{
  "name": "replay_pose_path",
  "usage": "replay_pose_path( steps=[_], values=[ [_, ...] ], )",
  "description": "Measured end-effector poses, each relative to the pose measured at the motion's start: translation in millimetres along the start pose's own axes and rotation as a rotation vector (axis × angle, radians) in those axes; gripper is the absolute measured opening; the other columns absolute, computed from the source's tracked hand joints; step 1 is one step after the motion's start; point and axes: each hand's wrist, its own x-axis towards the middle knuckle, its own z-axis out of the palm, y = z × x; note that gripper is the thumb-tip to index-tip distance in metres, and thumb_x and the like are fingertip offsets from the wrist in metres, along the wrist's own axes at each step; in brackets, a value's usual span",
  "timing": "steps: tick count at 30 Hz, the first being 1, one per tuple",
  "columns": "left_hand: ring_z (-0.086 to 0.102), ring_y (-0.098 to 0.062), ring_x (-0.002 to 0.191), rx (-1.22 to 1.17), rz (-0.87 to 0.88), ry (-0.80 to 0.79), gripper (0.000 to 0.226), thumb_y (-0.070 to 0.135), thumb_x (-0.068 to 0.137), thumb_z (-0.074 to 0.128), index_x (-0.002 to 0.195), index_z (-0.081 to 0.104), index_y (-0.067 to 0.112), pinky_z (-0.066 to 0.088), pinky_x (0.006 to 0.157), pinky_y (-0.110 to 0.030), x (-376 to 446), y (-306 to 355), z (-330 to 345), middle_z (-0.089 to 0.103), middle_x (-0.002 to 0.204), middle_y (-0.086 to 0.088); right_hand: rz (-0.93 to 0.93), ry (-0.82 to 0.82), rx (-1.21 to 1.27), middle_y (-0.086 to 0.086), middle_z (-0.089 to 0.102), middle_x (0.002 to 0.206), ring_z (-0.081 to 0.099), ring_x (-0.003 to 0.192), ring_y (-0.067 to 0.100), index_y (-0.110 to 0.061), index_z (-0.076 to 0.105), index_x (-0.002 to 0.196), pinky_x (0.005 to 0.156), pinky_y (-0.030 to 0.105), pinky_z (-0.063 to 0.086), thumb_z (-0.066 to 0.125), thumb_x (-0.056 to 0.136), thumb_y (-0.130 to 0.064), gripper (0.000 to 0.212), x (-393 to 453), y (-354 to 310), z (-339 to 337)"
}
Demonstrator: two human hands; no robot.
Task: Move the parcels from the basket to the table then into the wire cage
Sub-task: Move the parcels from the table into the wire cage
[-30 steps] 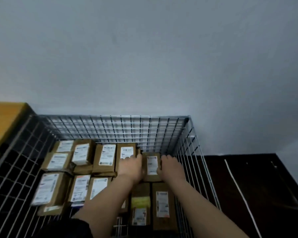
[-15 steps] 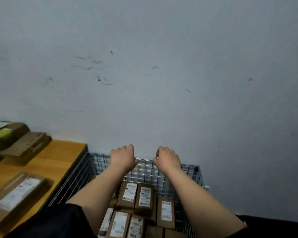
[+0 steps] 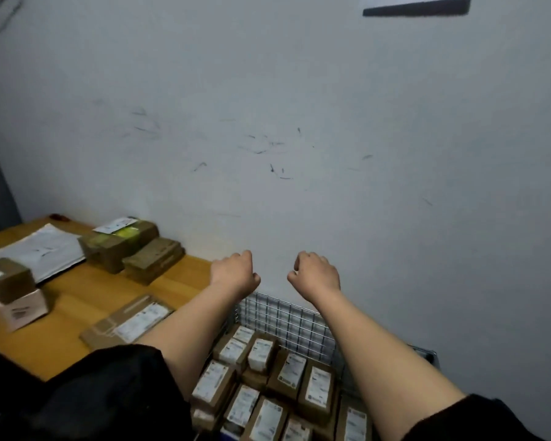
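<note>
Both hands are raised in front of the grey wall (image 3: pixel 299 90), above the far edge of the wire cage (image 3: pixel 287 316). The left hand (image 3: pixel 234 273) has its fingers curled into a loose fist and holds nothing. The right hand (image 3: pixel 315 275) is curled the same way, also with nothing in it. A clear gap separates the two fists, and neither touches the cage rim or the wall.

Down in the cage, the parcels (image 3: pixel 299 377) lie packed flat and close together, white labels up, filling the floor that shows between the two forearms. The far mesh wall stands just behind them, close against the grey wall. The right corner of the cage (image 3: pixel 428 356) shows past the right forearm, near the wall.

To the left, the wooden table (image 3: pixel 77 291) runs up to the cage; its right edge sits just beside the left mesh side, though the left forearm hides the exact meeting. On the table, a flat parcel (image 3: pixel 131 323) lies near that edge. Two brown boxes (image 3: pixel 134 249) sit against the wall at the back, touching each other. A white sheet (image 3: pixel 39 249) lies left of them, and a small brown box on a pale box (image 3: pixel 10 291) stands at the left edge of view. The bare wood between these things is open, chiefly in the middle strip. Black sleeves (image 3: pixel 109 393) cover the upper arms at the bottom of the frame.
</note>
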Motion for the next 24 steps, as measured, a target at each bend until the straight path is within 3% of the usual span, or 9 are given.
replay_pose_path(
  steps=[8,18,24],
  values=[
    [0.061,-0.029,0.099,-0.059,-0.085,0.014,0.036,0.039,0.091,0.045,0.117,0.046,0.015,0.047,0.075,-0.034,5.1,-130.1,1.9,0.062,0.113,-0.008,-0.078,-0.046,-0.005,0.009,0.057,0.122,0.053,0.112,0.029,-0.013,0.054,0.12,0.085,0.035,0.044,0.047,0.092,-0.03,0.034,30.3,-115.6,32.2],
    [0.06,-0.029,0.106,-0.044,-0.097,-0.069,0.04,0.041,0.092,0.046,0.122,0.047,0.014,0.043,0.073,-0.033,35.7,-329.1,22.9,0.061,0.119,-0.009,-0.032,-0.156,0.061,0.011,0.056,0.127,0.053,0.118,0.031,-0.013,0.055,0.123,0.091,0.037,0.046,0.05,0.091,-0.033,0.038,69.5,-304.9,114.9],
    [0.061,-0.027,0.103,-0.047,-0.109,-0.111,0.036,0.04,0.092,0.045,0.119,0.049,0.016,0.045,0.076,-0.033,62.9,-401.9,40.2,0.062,0.115,-0.007,-0.042,-0.196,0.058,0.011,0.056,0.128,0.054,0.117,0.03,-0.013,0.055,0.124,0.09,0.035,0.047,0.051,0.09,-0.034,0.04,101.2,-372.7,144.9]
  ],
)
